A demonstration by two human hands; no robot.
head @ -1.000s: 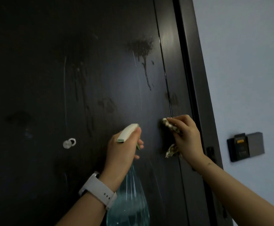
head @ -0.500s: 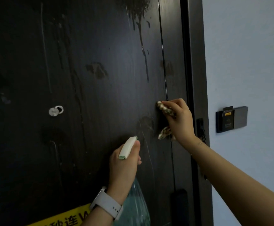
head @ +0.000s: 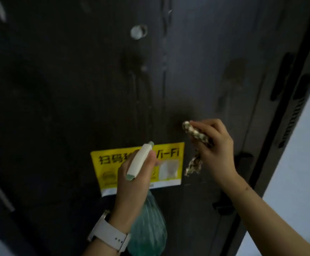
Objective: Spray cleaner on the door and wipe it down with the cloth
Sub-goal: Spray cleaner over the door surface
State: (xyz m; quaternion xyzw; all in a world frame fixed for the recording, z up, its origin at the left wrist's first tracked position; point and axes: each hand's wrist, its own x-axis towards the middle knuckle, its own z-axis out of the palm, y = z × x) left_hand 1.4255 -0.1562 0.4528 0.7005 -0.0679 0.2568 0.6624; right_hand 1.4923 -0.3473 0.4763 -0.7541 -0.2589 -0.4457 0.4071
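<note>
Dark, matt door panel (head: 58,108) fills the head view, streaked with wet runs down its middle below a small round peephole (head: 138,31). Low on the panel is a yellow Wi-Fi sticker (head: 169,163), partly hidden by the left hand (head: 134,180).

That hand, with a white watch (head: 110,235) on its wrist, grips the neck of a spray bottle (head: 146,230), fingers (head: 151,159) curled round under the pale trigger head (head: 138,161). The greenish translucent body hangs below the hand. It looks like thin ribbed plastic, probably light and a little squashy, and likely slick if cleaner has run down it; the neck under the head is the firm place to hold, as it is held now.

The right hand (head: 215,152) holds a patterned cloth (head: 196,134), bunched between thumb and curled fingers, at or just off the door beside the sticker's upper right corner; contact cannot be told through the blur. A loose tail of the cloth dangles below the palm. The cloth is soft and limp, so it should follow the flat panel easily, but a bunched wad covers little; spreading it under a flatter palm would probably wipe more per stroke. The sticker's paper edges may lift if rubbed wet.

At the right edge, dark lock hardware (head: 242,159) sits near the door frame (head: 289,126).
</note>
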